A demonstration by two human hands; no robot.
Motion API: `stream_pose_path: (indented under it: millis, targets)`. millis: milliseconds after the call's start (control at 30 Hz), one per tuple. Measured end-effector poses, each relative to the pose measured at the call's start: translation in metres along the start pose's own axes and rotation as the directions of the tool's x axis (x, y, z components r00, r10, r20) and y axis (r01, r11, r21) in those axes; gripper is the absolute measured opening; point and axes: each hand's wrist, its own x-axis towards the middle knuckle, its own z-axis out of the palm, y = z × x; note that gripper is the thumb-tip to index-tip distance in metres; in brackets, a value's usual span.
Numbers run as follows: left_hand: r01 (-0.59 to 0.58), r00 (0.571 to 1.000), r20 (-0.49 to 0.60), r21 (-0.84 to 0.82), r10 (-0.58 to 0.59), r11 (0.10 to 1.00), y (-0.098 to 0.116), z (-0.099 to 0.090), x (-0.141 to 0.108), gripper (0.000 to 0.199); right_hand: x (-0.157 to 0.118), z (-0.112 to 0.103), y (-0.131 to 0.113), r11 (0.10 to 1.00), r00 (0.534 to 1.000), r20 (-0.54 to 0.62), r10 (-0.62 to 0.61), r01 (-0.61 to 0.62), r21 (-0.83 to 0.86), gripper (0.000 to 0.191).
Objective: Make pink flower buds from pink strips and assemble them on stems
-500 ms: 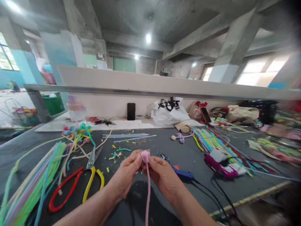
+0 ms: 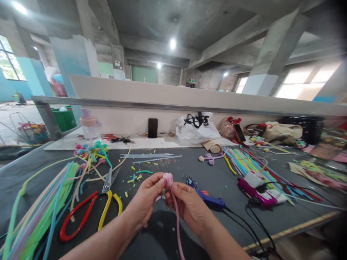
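A pink pipe cleaner [image 2: 178, 225] is coiled at its upper end into a small folded bundle, and its long tail hangs down toward me. My left hand [image 2: 150, 196] pinches the bundle from the left between thumb and fingers. From the other side my right hand [image 2: 187, 202] is closed at the bundle's base, where the tail leaves it. Right of my right hand lies a blue glue gun [image 2: 213, 200] with a black cord. Scissors [image 2: 107, 184] with one red and one yellow handle lie open-bladed to the left of my left hand.
Bundles of coloured pipe cleaners lie at left [image 2: 40, 213] and at right [image 2: 249, 162]. A magenta glue gun [image 2: 256, 193] rests on the right. A phone [image 2: 153, 128] and a white plastic bag [image 2: 197, 126] stand along the back. Yellow and teal scraps litter the dark table [image 2: 162, 242].
The pink tail has swung to the right at its lower end. Both hands keep hold of the bundle, which looks slightly turned. The whole view has shifted a little.
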Motion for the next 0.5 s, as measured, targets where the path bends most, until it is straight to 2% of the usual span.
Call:
stream_pose_path:
  millis: [233, 367, 500]
  targets:
    - [0.001, 0.999, -0.042, 0.014, -0.001, 1.0, 0.0016, 0.0003, -0.0006, 0.034, -0.0022, -0.0021, -0.0046, 0.981, 0.996, -0.035, 0.088, -0.08, 0.177, 0.021]
    - [0.045, 0.998, 0.044, 0.097, -0.049, 0.994, -0.0012, 0.0012, -0.0009, 0.03, -0.0016, -0.0018, -0.0025, 0.976, 0.995, -0.026, 0.094, -0.087, 0.202, 0.019]
    - [0.002, 0.994, 0.108, 0.176, -0.021, 0.984, -0.0017, 0.0016, -0.0006, 0.026, -0.0007, 0.0006, 0.0013, 0.987, 0.998, -0.033, 0.061, -0.055, 0.149, 0.015]
